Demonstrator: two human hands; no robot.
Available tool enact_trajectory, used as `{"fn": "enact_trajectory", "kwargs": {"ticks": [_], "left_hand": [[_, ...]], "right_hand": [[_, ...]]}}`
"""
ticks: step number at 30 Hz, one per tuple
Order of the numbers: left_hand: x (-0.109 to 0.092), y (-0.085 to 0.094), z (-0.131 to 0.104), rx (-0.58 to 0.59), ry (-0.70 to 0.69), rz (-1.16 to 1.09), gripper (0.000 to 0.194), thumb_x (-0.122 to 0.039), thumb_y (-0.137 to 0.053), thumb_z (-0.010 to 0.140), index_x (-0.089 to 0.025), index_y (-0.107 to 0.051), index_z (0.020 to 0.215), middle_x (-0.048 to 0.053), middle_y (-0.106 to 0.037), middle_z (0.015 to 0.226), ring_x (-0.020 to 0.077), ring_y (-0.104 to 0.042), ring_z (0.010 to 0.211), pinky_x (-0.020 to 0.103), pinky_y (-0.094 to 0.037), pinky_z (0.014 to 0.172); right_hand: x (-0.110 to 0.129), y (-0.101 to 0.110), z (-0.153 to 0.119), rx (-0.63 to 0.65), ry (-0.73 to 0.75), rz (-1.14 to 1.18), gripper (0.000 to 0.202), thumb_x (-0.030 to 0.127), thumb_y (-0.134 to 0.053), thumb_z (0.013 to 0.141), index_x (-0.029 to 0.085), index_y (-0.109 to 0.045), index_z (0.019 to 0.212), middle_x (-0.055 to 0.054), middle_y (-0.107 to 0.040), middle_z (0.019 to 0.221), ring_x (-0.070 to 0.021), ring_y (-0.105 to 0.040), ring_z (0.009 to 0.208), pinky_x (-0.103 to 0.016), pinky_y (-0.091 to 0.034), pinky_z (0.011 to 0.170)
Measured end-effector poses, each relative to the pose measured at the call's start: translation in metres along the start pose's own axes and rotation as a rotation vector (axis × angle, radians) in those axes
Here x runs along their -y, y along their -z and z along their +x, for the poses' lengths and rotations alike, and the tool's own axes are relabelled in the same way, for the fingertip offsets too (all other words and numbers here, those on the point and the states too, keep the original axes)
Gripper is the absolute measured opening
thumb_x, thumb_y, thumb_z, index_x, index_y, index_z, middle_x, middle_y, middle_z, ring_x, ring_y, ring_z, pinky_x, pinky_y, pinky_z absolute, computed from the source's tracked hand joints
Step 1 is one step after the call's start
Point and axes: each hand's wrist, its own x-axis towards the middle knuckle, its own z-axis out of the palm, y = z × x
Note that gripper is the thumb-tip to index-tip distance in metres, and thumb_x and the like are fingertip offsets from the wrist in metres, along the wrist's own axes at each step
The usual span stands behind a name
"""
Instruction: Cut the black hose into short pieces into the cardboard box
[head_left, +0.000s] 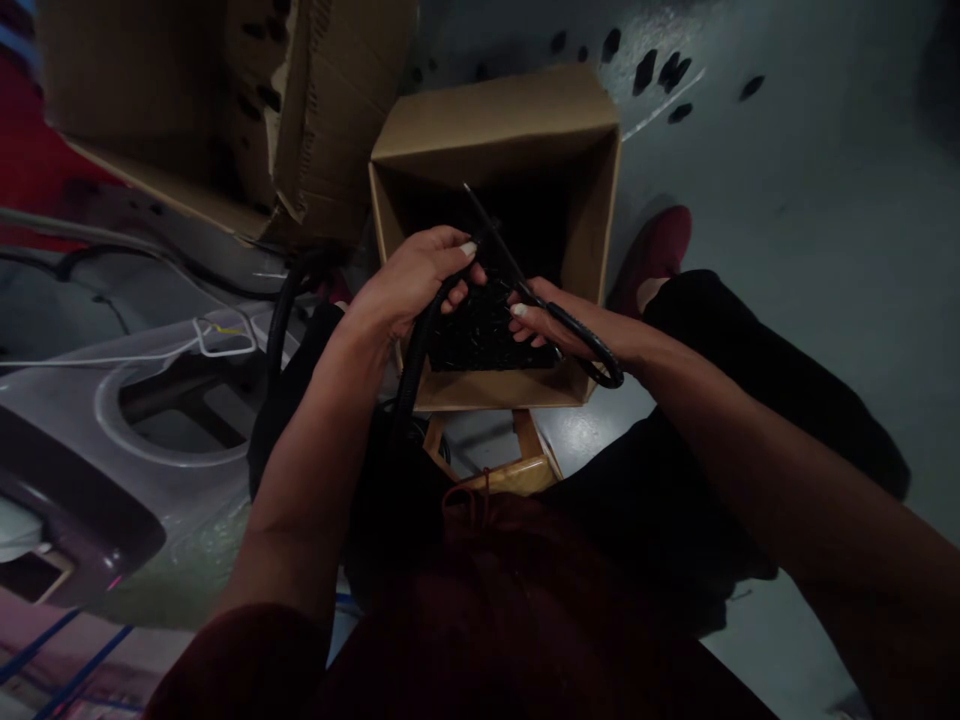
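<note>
Black-handled scissors (574, 325) are gripped in my right hand (551, 318), their blades pointing up and left over the box. My left hand (435, 272) is closed on a dark ribbed tube (420, 350), which hangs down past my wrist toward my lap. The end of the tube near my fingertips lies close to the blades; in the dark I cannot tell whether they touch. Below both hands is an open cardboard box (495, 115) with many small black pieces (487, 335) inside.
Another cardboard box (345, 100) stands at the upper left. A grey plastic stool-like piece (180, 455) with a round opening and a white wire (236, 350) is at the left. Dark scraps (645, 72) lie on the floor beyond the box. A wooden frame (525, 475) is below it.
</note>
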Motion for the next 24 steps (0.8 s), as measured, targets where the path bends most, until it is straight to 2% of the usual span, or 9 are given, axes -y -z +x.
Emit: {"fn": "enact_trajectory", "kwargs": {"ticks": [5,9,16,24], "left_hand": [[0.001,0.0,0.0,0.019,-0.003,-0.018,0.003,-0.014,-0.055,0.09,-0.014,-0.053,0.088,-0.003,-0.061,0.067,0.0012,-0.045,0.043,0.013,-0.032,0.04],[0.001,-0.001,0.0,0.016,0.003,-0.015,0.001,-0.013,-0.054,0.09,-0.014,-0.053,0.089,-0.003,-0.06,0.066,0.0016,-0.045,0.042,0.013,-0.031,0.04],[0.001,-0.002,-0.001,0.012,-0.017,0.005,0.003,-0.012,-0.054,0.089,-0.014,-0.055,0.087,-0.002,-0.061,0.068,0.0015,-0.044,0.043,0.014,-0.031,0.04],[0.005,-0.002,0.002,-0.009,0.02,-0.02,0.003,-0.014,-0.057,0.088,-0.015,-0.054,0.086,-0.002,-0.061,0.066,0.0018,-0.044,0.043,0.015,-0.031,0.04]], "right_hand": [[0.004,0.0,-0.001,0.043,0.0,0.052,0.046,0.063,-0.05,0.09,0.022,-0.049,0.112,-0.007,-0.061,0.101,-0.0185,-0.063,0.09,-0.03,-0.055,0.075],[0.007,0.002,-0.002,0.003,-0.011,-0.068,0.044,0.06,-0.05,0.091,0.022,-0.049,0.112,-0.006,-0.06,0.1,-0.0174,-0.061,0.084,-0.03,-0.053,0.071],[0.017,0.0,-0.006,-0.125,-0.026,-0.305,0.041,0.059,-0.048,0.091,0.021,-0.055,0.105,-0.007,-0.062,0.093,-0.0237,-0.06,0.085,-0.035,-0.047,0.074],[0.021,-0.006,-0.005,-0.224,-0.072,-0.453,0.027,0.046,-0.048,0.089,0.021,-0.057,0.094,-0.004,-0.063,0.08,-0.0211,-0.057,0.072,-0.031,-0.04,0.065]]}}
